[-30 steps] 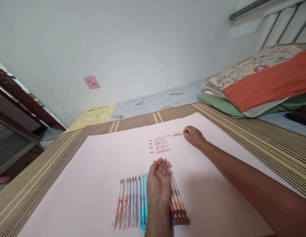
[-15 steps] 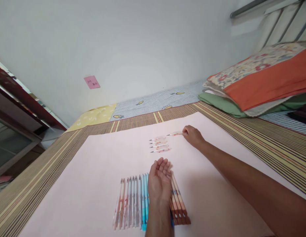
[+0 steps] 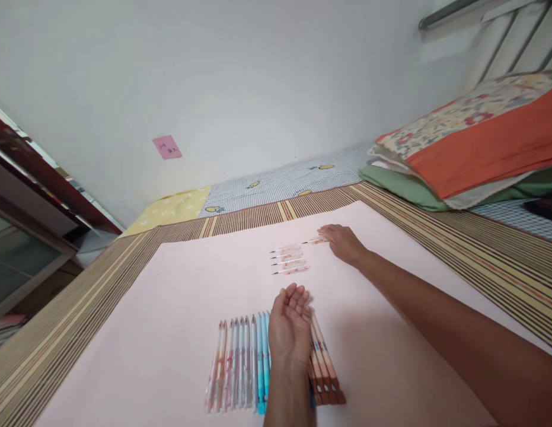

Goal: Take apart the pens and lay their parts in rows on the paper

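My left hand [image 3: 291,323] lies palm up over the row of pens, its fingers apart and loosely bent, with nothing in it. Under it, it hides part of the row: clear-barrelled pens [image 3: 235,362], blue pens [image 3: 261,356] and peach pens with brown ends [image 3: 322,356]. Farther off, my right hand [image 3: 342,242] rests on the paper with its fingers stretched out at the right end of a pen refill [image 3: 312,240]. That end is partly covered by the fingers. Several similar dark-tipped refills [image 3: 288,262] lie stacked in parallel just left of it, tips pointing left.
A large pale sheet [image 3: 191,279] covers much of the striped mat [image 3: 124,284]. Folded bedding [image 3: 480,136] is piled at the right, against the back. A pink note [image 3: 166,147] is stuck to the wall behind.
My right hand has loosened from a pinch on the refill's end, and its fingers have stretched left over it. The refill and my left hand stay about where they were.
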Tool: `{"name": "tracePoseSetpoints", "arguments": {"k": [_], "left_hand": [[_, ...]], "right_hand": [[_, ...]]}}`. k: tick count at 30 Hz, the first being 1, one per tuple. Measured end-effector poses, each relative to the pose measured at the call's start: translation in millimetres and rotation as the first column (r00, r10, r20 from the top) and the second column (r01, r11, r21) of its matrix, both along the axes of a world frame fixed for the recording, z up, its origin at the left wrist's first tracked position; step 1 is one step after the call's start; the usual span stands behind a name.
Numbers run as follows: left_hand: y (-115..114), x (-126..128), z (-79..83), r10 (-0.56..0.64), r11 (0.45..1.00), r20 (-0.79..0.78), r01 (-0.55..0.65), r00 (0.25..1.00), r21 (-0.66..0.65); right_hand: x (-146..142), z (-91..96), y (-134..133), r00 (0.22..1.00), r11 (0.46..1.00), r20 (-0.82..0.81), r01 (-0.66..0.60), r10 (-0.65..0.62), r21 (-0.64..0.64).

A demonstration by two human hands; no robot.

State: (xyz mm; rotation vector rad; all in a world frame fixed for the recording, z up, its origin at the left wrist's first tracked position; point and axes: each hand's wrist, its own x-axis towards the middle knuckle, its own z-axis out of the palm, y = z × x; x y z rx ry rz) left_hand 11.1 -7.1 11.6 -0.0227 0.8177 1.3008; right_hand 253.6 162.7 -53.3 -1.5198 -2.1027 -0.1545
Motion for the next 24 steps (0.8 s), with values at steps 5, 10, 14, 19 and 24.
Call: {"name": "tracePoseSetpoints", "arguments": {"k": [5,10,14,19,24], "left_hand": [[0.6,0.2,-1.1,-0.008,1.0,0.0,0.008,1.0,-0.003],[1.6,0.4,-2.2,-0.011,1.0,0.009,0.011,1.0,0.004],[1.2,-0.2,-4.3,-0.009,1.0,0.009,0.009,1.0,0.015],[0.5,0.1,-4.4,-0.01,1.0,0.001,0.01,1.0,0.009],[1.7,1.4,-2.6,-0.013,1.0,-0.001,0.013,1.0,0.006]], "right_hand": [[-9.5,5.9,3.6,0.996,0.997,0.07,-0.054,0.058,-0.058],[-15.8,11.1,1.3,0.99,0.991,0.138,0.006,0.013,-0.132],[-16.8,13.6,-1.1,0.99,0.989,0.139,0.019,0.001,-0.147],[-18.4,17.1,-2.8,0.987,0.987,0.162,0.029,-0.003,-0.16],[-20.0,17.7,-3.0,0.982,0.986,0.189,0.059,-0.029,-0.156]]}}
